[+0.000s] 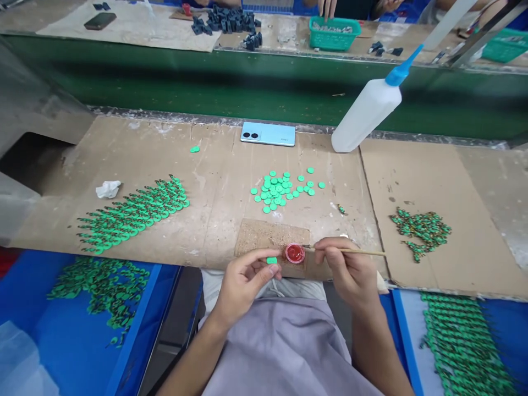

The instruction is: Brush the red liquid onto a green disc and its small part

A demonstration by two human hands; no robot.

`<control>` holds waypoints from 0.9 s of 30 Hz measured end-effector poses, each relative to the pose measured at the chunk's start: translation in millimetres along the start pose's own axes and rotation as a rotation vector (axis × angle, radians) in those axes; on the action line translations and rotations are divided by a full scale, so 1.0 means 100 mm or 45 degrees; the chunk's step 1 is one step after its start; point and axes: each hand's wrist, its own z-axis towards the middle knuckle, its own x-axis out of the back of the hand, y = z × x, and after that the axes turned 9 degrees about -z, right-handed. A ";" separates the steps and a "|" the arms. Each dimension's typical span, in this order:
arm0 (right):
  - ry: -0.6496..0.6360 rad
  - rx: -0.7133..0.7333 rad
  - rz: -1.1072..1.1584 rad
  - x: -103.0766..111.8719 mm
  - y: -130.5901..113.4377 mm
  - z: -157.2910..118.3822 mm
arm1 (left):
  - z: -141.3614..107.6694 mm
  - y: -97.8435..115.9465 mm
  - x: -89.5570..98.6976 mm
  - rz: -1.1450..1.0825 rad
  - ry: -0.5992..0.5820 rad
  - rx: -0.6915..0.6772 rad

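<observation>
My left hand [243, 280] pinches a small green disc [271, 260] between thumb and fingers at the table's front edge. My right hand [346, 267] grips a thin wooden stick [363, 252], whose tip points left at a small red-filled cap [295, 253] resting on a cork pad [264, 234]. A scatter of loose green discs [284, 190] lies beyond the cap, mid-table.
Rows of finished green pieces [132, 214] lie at left, a smaller heap [421, 228] at right. A white squeeze bottle [367, 115] leans at the back, next to a light-blue phone [268, 133]. Blue trays [82, 308] with green pieces flank my lap. Another person's hand [328, 8] is across the bench.
</observation>
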 end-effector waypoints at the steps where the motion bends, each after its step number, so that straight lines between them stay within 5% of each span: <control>1: -0.025 0.021 -0.020 0.00 -0.01 0.01 | 0.00 -0.01 0.00 0.009 0.009 0.016; 10: -0.046 0.139 -0.081 0.02 -0.02 0.05 | -0.02 -0.05 0.04 0.065 0.057 0.085; 27: -0.164 -0.009 -0.164 -0.11 0.01 0.11 | -0.03 -0.08 -0.02 -0.023 -0.054 0.195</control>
